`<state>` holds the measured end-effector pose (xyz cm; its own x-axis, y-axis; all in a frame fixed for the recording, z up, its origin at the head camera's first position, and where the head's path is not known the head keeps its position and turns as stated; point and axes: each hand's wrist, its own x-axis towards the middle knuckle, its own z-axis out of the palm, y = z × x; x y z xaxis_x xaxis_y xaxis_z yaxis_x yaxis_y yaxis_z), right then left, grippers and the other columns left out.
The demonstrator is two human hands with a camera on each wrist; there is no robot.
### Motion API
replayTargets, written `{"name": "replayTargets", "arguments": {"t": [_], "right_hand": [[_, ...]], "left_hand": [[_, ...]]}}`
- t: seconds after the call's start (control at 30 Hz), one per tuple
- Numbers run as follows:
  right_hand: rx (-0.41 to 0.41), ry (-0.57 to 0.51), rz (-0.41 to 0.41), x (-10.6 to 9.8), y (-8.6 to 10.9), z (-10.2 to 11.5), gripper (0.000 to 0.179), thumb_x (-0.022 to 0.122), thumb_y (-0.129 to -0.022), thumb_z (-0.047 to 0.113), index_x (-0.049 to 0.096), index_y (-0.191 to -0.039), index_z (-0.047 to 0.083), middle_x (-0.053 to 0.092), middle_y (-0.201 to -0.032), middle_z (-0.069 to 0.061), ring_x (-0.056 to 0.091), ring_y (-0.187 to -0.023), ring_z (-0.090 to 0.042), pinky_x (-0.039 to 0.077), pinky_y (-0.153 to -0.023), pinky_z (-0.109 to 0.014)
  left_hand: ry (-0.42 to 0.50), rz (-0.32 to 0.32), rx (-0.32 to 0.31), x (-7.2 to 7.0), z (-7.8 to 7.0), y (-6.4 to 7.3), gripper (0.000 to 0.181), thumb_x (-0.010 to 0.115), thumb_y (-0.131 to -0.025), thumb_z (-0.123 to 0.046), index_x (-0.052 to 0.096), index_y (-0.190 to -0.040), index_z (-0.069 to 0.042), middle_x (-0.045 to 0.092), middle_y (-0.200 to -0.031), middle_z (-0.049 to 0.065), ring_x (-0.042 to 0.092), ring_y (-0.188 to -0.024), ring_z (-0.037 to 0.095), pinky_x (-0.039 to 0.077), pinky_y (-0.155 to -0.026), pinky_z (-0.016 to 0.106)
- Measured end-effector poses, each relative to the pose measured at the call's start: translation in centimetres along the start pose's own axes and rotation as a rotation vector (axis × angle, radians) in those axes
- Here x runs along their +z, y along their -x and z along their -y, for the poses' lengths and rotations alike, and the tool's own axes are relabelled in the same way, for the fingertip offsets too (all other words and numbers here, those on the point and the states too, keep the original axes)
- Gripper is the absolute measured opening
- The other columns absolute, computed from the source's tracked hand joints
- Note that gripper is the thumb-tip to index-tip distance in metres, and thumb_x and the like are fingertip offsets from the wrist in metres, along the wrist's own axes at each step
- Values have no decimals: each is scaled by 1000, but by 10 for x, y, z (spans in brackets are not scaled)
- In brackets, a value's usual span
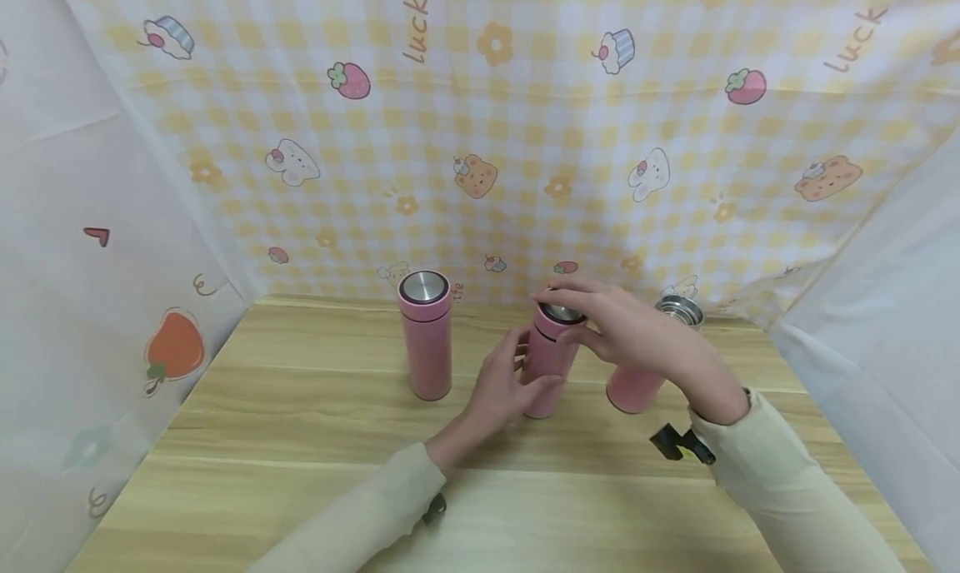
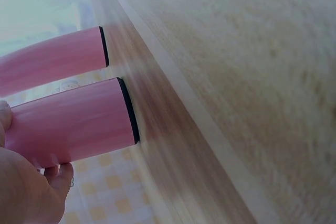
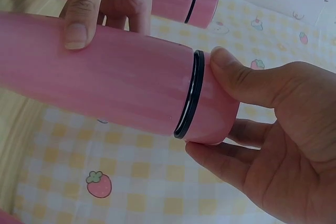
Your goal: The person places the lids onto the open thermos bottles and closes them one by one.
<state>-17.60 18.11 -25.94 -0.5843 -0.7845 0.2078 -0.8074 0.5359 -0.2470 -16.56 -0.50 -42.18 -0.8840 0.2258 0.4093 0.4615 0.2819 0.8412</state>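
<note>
A pink thermos bottle [image 1: 552,358] stands in the middle between both hands. My left hand [image 1: 501,386] holds its body, thumb in front and fingers round the far side. From above, my right hand [image 1: 630,327] grips the pink lid [image 3: 214,100], thumb and fingers on opposite sides. In the right wrist view a thin pale sliver shows beside the black ring [image 3: 192,95] at the joint of lid and body. The left wrist view shows the bottle's dark base [image 2: 129,111] at the wooden table [image 2: 173,129].
To the left stands another pink thermos [image 1: 430,352] with a steel-topped lid. At the right a third pink thermos [image 1: 632,388], partly behind my right hand, shows a bare steel mouth [image 1: 681,308]. A yellow checked cloth [image 1: 480,123] hangs along the table's back edge.
</note>
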Motion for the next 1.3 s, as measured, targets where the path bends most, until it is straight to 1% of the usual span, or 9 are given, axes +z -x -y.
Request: {"name": "replayTargets", "arguments": {"t": [0.2, 0.33, 0.6, 0.83, 0.93, 1.0, 1.1, 1.23, 1.3], "right_hand": [[4, 17, -7, 0, 0, 1, 54, 78, -90, 3, 59, -140, 1, 55, -143, -16, 62, -118, -31, 55, -92, -43], [6, 33, -19, 1, 0, 2, 52, 78, -90, 4, 60, -138, 1, 56, -140, -17, 63, -115, -31, 56, -89, -43], [13, 84, -62, 4, -2, 8, 50, 80, -89, 7, 61, -135, 1, 59, -134, -17, 67, -103, -28, 58, -82, -39], [78, 145, -75, 6, -4, 11, 52, 81, -90, 14, 60, -137, 7, 60, -124, -16, 65, -84, -24, 56, -69, -36], [93, 150, -70, 6, -4, 9, 54, 80, -91, 22, 58, -139, 8, 59, -124, -19, 65, -83, -24, 56, -70, -38], [107, 120, -53, 4, -4, 6, 59, 80, -91, 28, 56, -142, 10, 56, -131, -23, 67, -85, -25, 57, -75, -41], [105, 46, -13, 0, -4, -1, 69, 79, -90, 37, 51, -148, 13, 47, -143, -27, 65, -106, -32, 53, -90, -49], [37, -79, 44, -8, -3, -12, 71, 78, -91, 35, 47, -151, 13, 40, -152, -22, 43, -136, -38, 43, -105, -54], [-14, -130, 72, -11, -2, -16, 66, 77, -93, 28, 48, -151, 13, 39, -155, -17, 35, -142, -36, 38, -109, -54]], "left_hand": [[1, 3, -12, 1, -1, 1, 67, 84, -88, -21, 47, -142, -5, 58, -134, 8, 61, -116, 24, 54, -93, 34], [2, 5, -16, 2, -2, 2, 67, 84, -88, -21, 47, -142, -5, 58, -135, 8, 60, -117, 24, 54, -93, 34], [1, 2, -37, 0, -3, 2, 66, 84, -88, -19, 47, -141, -6, 57, -135, 7, 60, -117, 23, 53, -94, 33], [-1, -1, -29, -1, -1, 2, 62, 83, -88, -20, 49, -138, -7, 58, -132, 6, 60, -117, 22, 53, -94, 33], [-2, -1, -25, 0, 0, 2, 62, 83, -88, -20, 49, -138, -8, 59, -131, 6, 60, -117, 22, 53, -94, 32], [-4, -1, -26, 0, 1, 2, 62, 83, -88, -19, 49, -138, -8, 58, -131, 5, 60, -117, 22, 53, -94, 32], [-2, 4, -32, 0, 0, 2, 63, 83, -88, -21, 49, -139, -9, 58, -133, 4, 59, -118, 21, 53, -95, 32], [6, 6, -29, 0, -1, 2, 66, 84, -87, -24, 48, -141, -9, 57, -135, 5, 59, -119, 21, 52, -96, 32], [9, 7, -27, 0, -1, 1, 67, 84, -87, -23, 47, -141, -9, 57, -135, 5, 59, -118, 21, 53, -95, 32]]}}
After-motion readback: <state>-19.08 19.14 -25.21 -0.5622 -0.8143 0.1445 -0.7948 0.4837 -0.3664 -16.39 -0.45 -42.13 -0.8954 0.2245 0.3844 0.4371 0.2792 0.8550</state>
